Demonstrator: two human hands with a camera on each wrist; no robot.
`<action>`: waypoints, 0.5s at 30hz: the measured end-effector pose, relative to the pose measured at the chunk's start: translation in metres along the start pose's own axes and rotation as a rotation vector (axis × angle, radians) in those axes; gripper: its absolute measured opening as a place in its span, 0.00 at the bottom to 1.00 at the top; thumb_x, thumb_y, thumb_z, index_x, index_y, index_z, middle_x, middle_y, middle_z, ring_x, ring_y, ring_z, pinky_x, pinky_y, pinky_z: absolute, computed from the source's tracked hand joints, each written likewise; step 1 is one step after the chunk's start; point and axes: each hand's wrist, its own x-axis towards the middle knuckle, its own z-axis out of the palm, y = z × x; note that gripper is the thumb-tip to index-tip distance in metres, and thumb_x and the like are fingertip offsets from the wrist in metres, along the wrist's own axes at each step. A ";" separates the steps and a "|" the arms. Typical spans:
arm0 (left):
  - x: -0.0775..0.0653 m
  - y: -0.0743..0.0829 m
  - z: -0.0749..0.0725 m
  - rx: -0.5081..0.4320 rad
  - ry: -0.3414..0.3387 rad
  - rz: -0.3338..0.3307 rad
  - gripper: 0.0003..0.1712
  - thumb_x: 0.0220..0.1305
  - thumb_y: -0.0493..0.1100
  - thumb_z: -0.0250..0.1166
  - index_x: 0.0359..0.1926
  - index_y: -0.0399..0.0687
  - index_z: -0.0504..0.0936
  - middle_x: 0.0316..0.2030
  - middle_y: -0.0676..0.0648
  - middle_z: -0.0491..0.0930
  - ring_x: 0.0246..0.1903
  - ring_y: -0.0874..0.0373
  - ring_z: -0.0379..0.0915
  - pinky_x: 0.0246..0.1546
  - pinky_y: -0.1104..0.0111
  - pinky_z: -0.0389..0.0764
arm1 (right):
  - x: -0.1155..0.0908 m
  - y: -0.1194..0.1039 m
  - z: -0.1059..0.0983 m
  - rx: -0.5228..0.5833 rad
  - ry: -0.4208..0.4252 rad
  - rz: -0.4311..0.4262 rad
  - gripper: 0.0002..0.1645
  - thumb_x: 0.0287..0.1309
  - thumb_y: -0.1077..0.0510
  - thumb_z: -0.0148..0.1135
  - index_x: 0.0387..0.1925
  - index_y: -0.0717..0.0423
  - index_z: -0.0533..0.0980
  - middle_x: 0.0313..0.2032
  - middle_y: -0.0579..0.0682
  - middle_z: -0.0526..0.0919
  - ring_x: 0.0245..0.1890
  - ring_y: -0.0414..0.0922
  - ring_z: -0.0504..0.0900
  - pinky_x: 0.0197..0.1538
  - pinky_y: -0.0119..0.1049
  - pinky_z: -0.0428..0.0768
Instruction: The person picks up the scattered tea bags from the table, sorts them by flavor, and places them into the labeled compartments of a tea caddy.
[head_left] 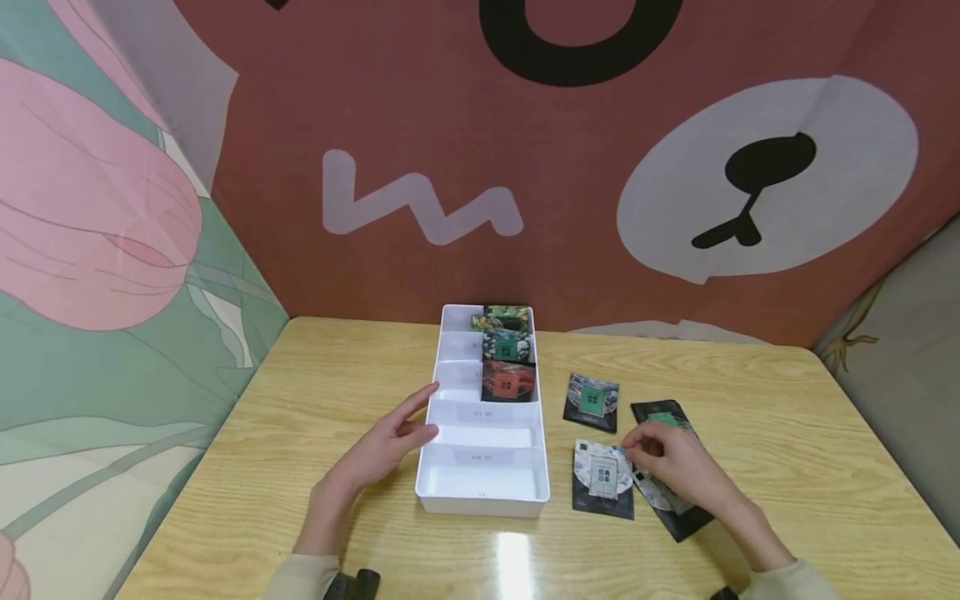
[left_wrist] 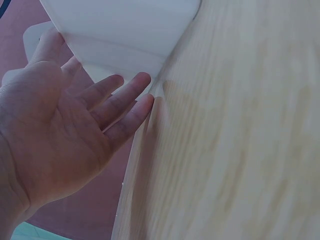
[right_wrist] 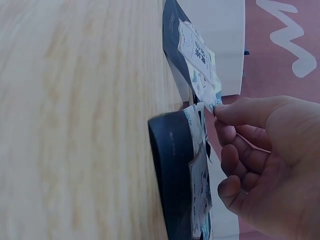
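Note:
My right hand (head_left: 678, 462) pinches the upper right corner of a flat sachet (head_left: 603, 479) with a pale label and a black lower band. In the right wrist view that sachet (right_wrist: 197, 55) tilts, its corner between thumb and index finger, the other fingers loosely curled. Under the right hand lie overlapping dark sachets (head_left: 688, 523). My left hand (head_left: 375, 454) rests at the left side of a white compartment box (head_left: 483, 506), fingers spread and fairly straight. In the left wrist view its fingertips (left_wrist: 142, 79) are right at the box wall.
Upright in the box's rear compartments stand a red-labelled sachet (head_left: 508, 382), a green-labelled one (head_left: 506, 346) and yellow-green ones (head_left: 506, 318). Another green-labelled sachet (head_left: 591, 400) lies right of the box. A printed cloth (head_left: 420, 275) hangs behind the wooden table (head_left: 345, 367).

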 end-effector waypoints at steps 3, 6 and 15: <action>0.000 -0.001 0.000 0.003 0.000 0.003 0.36 0.71 0.56 0.60 0.75 0.77 0.56 0.77 0.46 0.54 0.63 0.46 0.72 0.65 0.52 0.71 | 0.000 0.000 0.001 0.008 0.007 -0.013 0.03 0.63 0.58 0.66 0.38 0.48 0.82 0.26 0.42 0.77 0.23 0.34 0.68 0.25 0.30 0.69; 0.000 -0.001 -0.001 0.000 -0.002 0.001 0.36 0.71 0.56 0.60 0.75 0.78 0.56 0.77 0.46 0.54 0.63 0.46 0.72 0.65 0.52 0.71 | 0.000 0.000 0.001 0.016 0.018 -0.030 0.02 0.63 0.58 0.66 0.37 0.48 0.82 0.25 0.41 0.77 0.22 0.34 0.68 0.24 0.30 0.68; 0.000 -0.002 0.000 0.006 -0.005 0.016 0.37 0.71 0.56 0.60 0.75 0.76 0.56 0.77 0.48 0.53 0.63 0.46 0.72 0.65 0.52 0.71 | 0.003 -0.006 -0.003 0.019 0.050 -0.040 0.02 0.64 0.58 0.65 0.38 0.48 0.81 0.28 0.41 0.78 0.24 0.35 0.70 0.26 0.30 0.71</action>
